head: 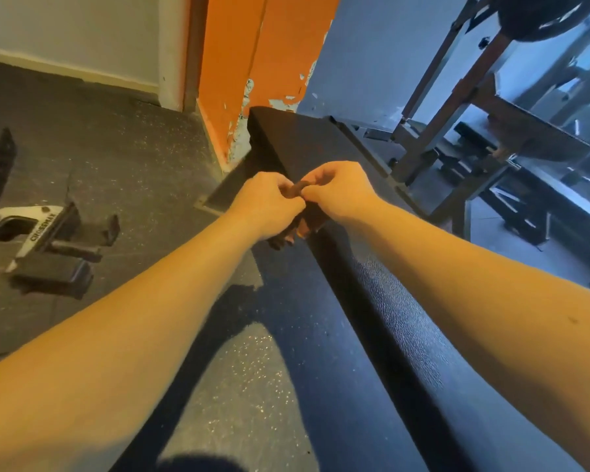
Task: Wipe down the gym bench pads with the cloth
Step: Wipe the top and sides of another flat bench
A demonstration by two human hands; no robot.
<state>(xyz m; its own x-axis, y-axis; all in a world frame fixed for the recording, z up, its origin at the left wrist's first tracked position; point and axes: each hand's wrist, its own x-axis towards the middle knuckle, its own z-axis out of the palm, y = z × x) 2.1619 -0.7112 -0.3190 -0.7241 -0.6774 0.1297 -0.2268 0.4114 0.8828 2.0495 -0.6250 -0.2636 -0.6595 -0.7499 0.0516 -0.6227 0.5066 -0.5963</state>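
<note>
- Both hands pinch a dark brown cloth point(297, 189) in curled fingers, the left hand point(266, 203) and right hand point(342, 192) meeting thumb to thumb.
- A fold of the cloth hangs below the hands, over the left edge of the black bench pad point(392, 301); whether it touches the pad is unclear.
- The pad's far end sits beside an orange pillar point(263, 63) with peeling paint.
- A CROSSMAX-marked gym attachment point(41, 229) lies on the speckled rubber floor point(133, 148); a metal rack point(457, 114) stands on the bench's right.

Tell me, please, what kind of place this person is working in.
Most likely a gym: a long black padded bench, a metal rack carrying a weight plate, and speckled rubber flooring.
</note>
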